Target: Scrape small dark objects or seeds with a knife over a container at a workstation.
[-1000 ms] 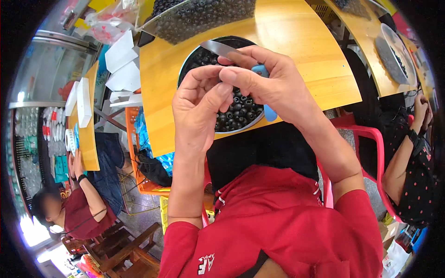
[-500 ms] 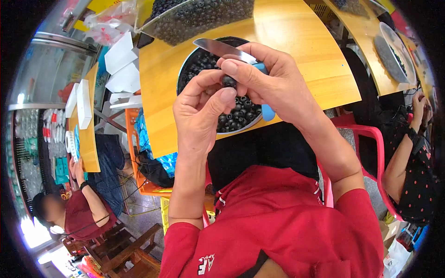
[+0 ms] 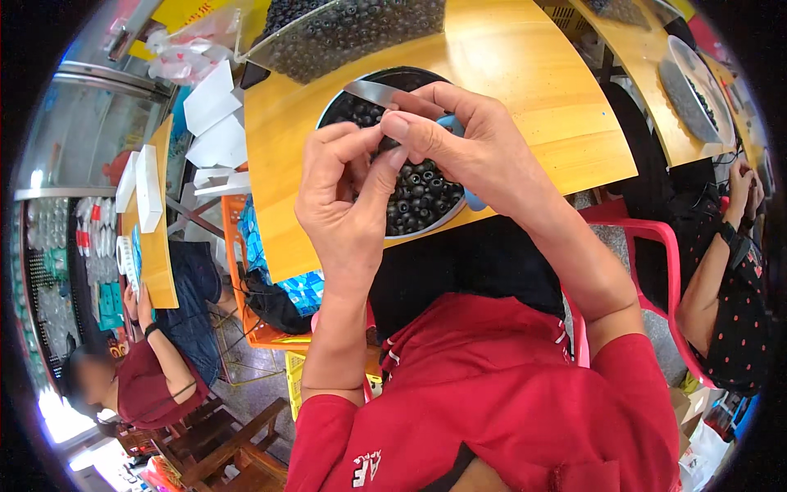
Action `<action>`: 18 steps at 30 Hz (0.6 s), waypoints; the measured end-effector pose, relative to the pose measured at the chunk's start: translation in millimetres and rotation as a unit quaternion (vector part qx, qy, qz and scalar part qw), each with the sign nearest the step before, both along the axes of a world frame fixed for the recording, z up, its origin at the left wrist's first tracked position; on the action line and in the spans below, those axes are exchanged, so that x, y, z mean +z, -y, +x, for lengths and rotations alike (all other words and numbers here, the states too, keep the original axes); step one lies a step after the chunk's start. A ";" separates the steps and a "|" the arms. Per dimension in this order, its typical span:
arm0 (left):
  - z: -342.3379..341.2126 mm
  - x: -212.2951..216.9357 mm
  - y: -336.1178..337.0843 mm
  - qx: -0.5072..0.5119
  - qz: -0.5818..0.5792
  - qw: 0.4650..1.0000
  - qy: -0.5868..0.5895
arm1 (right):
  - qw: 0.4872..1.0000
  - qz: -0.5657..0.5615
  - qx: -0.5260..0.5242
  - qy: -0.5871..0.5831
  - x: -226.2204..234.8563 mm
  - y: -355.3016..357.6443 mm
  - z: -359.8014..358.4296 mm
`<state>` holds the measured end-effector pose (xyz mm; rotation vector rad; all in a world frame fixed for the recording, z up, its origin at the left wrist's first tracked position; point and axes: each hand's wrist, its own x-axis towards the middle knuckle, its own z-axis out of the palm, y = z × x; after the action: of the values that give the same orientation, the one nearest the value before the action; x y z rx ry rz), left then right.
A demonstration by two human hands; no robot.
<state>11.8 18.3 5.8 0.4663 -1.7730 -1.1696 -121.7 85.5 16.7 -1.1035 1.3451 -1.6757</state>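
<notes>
Above a round container (image 3: 328, 112) full of black beads (image 3: 422, 201), both my hands meet at the fingertips. A black bead (image 3: 387, 143) sits pinched between my left thumb and fingers, mostly hidden by them. My left hand (image 3: 348, 184) is closed on it. My right hand (image 3: 463, 143) grips a knife (image 3: 375, 92) with a blue handle; its blade points left over the container's far side. The right thumb tip is at the bead, touching or very near the left fingertips.
A clear bin (image 3: 352, 37) of black beads stands on the yellow wooden table (image 3: 541, 98) at its far side. White boxes (image 3: 215, 115) are at the left. Another person (image 3: 160, 361) works at a left-hand table, and a second person's arm (image 3: 713, 271) is at the right, beside a pink chair (image 3: 656, 238).
My left hand has shifted slightly left and turned, so the bead is now mostly covered by fingers. The knife blade has dipped slightly toward the container.
</notes>
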 end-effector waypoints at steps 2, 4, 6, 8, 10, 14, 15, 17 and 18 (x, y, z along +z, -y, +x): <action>-0.1 2.9 -4.1 -0.020 0.043 0.999 -0.013 | 1.000 0.007 0.003 -0.003 4.0 -0.6 -1.8; -1.7 7.8 -10.8 -0.039 0.146 0.988 -0.034 | 1.000 0.015 0.005 -0.007 6.1 -0.9 -3.3; -3.4 9.8 -10.9 -0.040 0.153 0.987 -0.034 | 1.000 0.017 0.012 0.024 6.5 -1.0 -3.8; -3.8 7.6 -9.5 -0.037 0.160 0.986 -0.035 | 0.998 0.027 0.024 0.045 5.1 -1.8 -3.7; -4.7 -1.3 -4.4 -0.031 0.112 0.992 -0.047 | 0.996 0.037 0.036 0.067 5.8 -3.4 -4.8; -5.3 -3.8 -3.0 -0.023 0.075 0.995 -0.054 | 0.957 0.084 0.125 0.249 5.0 -6.9 -10.5; -6.4 -3.4 -3.4 -0.022 0.076 0.995 -0.064 | 0.947 0.080 0.145 0.275 3.6 -7.1 -11.3; -7.2 -2.5 -4.7 -0.019 0.075 0.994 -0.074 | 0.948 0.081 0.141 0.274 5.6 -7.1 -10.2; -7.3 -1.9 -5.8 -0.014 0.061 0.996 -0.070 | 0.949 0.083 0.137 0.273 6.2 -7.1 -9.8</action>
<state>4.5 24.1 4.0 0.4215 -1.5988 -1.3044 -131.5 92.6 22.8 -0.6253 0.9082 -1.4810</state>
